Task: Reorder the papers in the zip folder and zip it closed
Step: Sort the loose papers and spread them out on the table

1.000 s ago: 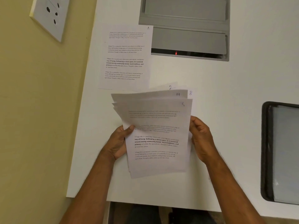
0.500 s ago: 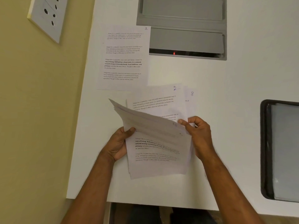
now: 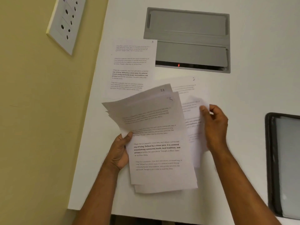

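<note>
The left hand [image 3: 119, 153] is gripping the fanned stack [image 3: 155, 143] by its left edge, thumb curled over the top sheet. Just right of the stack, the right hand [image 3: 214, 127] is pinching one loose sheet [image 3: 194, 114] at its upper right corner, fingers curled. That sheet's long axis is running away from the person. Beyond the stack, the page marked 1 [image 3: 131, 67] is lying flat on the counter [image 3: 243, 88]; the right hand is nearer the free sheet. The dark-edged zip folder [image 3: 285, 159] is lying well right of the stack.

Only two arms of the person are visible, coming from the bottom edge. Both forearms are bare, with no sleeve in view. The left hand [image 3: 119, 152] and the right hand [image 3: 215, 125] are also bare, without gloves, rings, watch or bracelet.
</note>
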Demonstrator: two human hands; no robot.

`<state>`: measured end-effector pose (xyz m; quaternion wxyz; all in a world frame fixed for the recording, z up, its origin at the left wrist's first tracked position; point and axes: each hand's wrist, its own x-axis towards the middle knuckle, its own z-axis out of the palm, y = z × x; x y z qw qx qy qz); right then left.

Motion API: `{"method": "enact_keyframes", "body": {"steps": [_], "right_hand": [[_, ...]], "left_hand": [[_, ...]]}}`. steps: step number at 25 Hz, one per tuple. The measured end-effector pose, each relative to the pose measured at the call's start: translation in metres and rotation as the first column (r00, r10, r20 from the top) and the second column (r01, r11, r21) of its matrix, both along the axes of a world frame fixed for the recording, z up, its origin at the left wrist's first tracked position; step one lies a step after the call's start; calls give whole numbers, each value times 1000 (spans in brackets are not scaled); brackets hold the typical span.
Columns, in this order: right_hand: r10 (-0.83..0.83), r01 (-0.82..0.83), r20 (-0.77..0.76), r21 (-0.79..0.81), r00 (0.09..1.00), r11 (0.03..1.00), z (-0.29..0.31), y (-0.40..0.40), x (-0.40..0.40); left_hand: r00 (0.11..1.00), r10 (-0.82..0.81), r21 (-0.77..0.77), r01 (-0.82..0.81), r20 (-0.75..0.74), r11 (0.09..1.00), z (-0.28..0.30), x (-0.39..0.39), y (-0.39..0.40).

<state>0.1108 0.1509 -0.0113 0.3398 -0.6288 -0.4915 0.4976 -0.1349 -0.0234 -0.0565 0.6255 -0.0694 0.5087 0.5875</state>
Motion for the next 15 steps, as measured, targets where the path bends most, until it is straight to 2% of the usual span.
{"method": "enact_keyframes", "body": {"steps": [3,6,12,15], "right_hand": [[-101,104,-35,95,994,990,3,57,-13],[-181,186,-48,108,982,977,-15,120,-24],[-55,34,246,87,968,996,-54,174,-43],[-14,-45,369,150,929,988,-68,173,-48]], "left_hand": [[999,45,5,-45,16,999,-2,-8,3],[1000,19,8,-20,21,1000,0,-14,6],[1000,-21,-19,21,15,1000,-3,-22,10],[998,-49,-27,50,30,998,-7,-23,12]]}}
